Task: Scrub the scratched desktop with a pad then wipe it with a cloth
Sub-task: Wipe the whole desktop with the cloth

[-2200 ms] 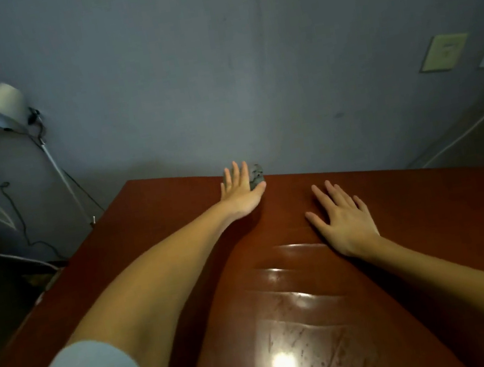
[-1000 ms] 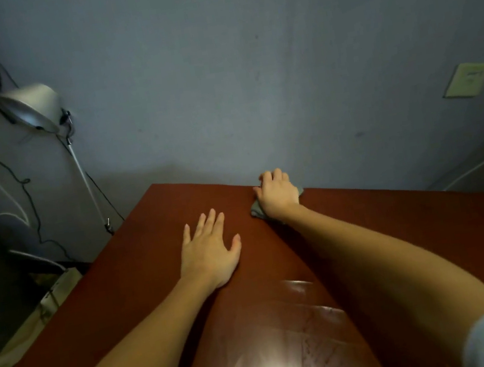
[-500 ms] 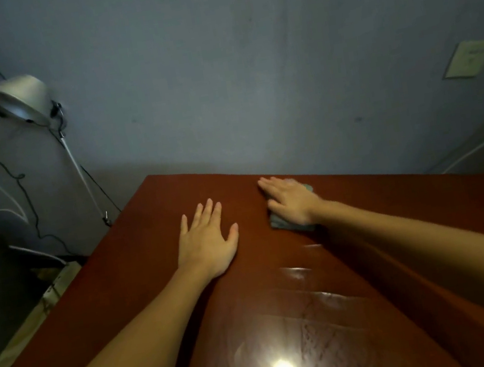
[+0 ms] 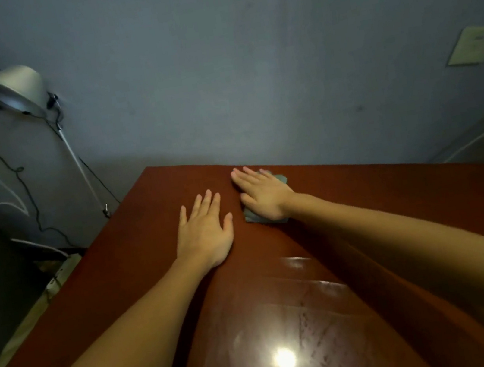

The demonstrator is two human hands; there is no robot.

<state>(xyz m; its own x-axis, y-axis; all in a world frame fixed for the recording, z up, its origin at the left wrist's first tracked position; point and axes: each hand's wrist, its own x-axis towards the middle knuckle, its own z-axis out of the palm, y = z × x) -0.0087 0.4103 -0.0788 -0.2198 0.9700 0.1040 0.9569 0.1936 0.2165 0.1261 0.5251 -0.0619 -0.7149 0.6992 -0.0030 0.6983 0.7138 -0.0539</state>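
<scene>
The reddish-brown desktop (image 4: 397, 209) fills the lower view, with fine scratches showing near a bright light reflection at the front. My right hand (image 4: 263, 195) lies flat with straight fingers on a grey pad (image 4: 254, 218) near the desk's far edge, and the hand covers most of the pad. My left hand (image 4: 205, 232) rests flat on the bare wood just left of it, fingers spread, holding nothing. No cloth is in view.
A blue-grey wall (image 4: 248, 71) stands right behind the desk's far edge. A silver desk lamp (image 4: 16, 89) with dangling cables hangs past the left edge. A light switch plate (image 4: 473, 45) is on the wall at the right.
My right hand took over the pad from my left hand and has slid it slightly left and away along the far edge. My left hand settled flat on the wood and stays put.
</scene>
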